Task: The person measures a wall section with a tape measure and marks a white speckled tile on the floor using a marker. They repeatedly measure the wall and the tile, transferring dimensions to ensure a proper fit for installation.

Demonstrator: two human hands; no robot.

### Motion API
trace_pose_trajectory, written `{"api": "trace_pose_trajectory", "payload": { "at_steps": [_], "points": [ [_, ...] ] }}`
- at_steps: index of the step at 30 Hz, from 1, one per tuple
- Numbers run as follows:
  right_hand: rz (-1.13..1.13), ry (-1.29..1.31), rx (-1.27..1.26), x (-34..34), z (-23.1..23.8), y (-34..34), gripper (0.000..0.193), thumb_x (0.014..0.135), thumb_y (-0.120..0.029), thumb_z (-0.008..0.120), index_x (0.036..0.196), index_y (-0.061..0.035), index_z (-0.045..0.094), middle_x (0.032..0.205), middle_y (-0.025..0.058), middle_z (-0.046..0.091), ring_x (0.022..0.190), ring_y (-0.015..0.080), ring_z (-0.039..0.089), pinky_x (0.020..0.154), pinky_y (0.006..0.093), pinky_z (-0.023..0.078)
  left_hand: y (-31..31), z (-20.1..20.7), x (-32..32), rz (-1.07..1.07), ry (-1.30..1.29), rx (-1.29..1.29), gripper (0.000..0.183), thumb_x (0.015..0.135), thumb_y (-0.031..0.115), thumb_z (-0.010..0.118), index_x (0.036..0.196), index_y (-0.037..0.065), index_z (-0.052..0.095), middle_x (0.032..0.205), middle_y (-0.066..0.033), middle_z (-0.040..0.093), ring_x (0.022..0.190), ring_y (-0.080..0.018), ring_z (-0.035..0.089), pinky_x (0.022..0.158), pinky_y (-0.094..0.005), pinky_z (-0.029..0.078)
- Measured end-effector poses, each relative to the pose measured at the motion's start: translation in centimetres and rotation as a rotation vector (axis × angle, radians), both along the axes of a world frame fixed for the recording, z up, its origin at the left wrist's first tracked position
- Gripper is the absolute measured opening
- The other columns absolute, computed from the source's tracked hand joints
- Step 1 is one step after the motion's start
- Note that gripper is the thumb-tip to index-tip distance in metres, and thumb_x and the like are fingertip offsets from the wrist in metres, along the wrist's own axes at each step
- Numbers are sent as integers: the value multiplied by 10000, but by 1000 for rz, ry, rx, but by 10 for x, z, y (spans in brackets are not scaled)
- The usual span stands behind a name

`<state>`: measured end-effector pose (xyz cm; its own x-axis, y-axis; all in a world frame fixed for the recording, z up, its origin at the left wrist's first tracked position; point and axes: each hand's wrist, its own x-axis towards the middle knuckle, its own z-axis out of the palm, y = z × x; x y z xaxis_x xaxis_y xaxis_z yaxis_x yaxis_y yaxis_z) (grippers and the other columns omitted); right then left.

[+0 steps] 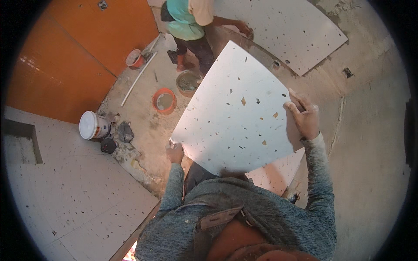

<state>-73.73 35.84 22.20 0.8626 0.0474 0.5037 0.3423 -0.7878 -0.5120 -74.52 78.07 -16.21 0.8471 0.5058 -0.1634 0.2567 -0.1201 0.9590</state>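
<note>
A large white tile (pixel 230 117) with dark and brown stone flecks is held tilted in front of my body. My left hand (pixel 175 152) grips its left edge low down, the fingers partly hidden by the tile. At the right edge my right hand (pixel 303 114) is closed around the border, thumb on the speckled face. Below the tile, next to my right side, part of another speckled tile (pixel 278 174) shows.
A co-worker (pixel 191 26) stands ahead, one hand on a speckled wall panel (pixel 287 30). On the floor are an orange bucket (pixel 157 107), a mortar bucket (pixel 179 88), a white lidded bucket (pixel 88 125) and a white pipe (pixel 138 79). A speckled tiled surface (pixel 82 200) lies left, below orange panels (pixel 78 52).
</note>
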Motion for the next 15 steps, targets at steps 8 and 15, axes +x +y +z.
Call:
{"api": "trace_pose_trajectory", "payload": {
  "at_steps": [8,15],
  "points": [
    [96,-29,-53,11,14,2,329,881,-179,729,1172,-44,654,986,189,725,874,328,731,716,355,567,-22,212,75,-668,-196,11,408,846,95,649,1221,-41,562,785,-66,648,555,-132,579,506,-271,465],
    [151,11,-33,17,9,-5,343,893,-156,705,1201,-46,604,1082,201,686,1020,342,683,802,395,540,-34,247,59,-684,33,-282,293,832,113,695,1079,13,572,798,-60,637,638,-126,618,549,-272,505]
  ]
}}
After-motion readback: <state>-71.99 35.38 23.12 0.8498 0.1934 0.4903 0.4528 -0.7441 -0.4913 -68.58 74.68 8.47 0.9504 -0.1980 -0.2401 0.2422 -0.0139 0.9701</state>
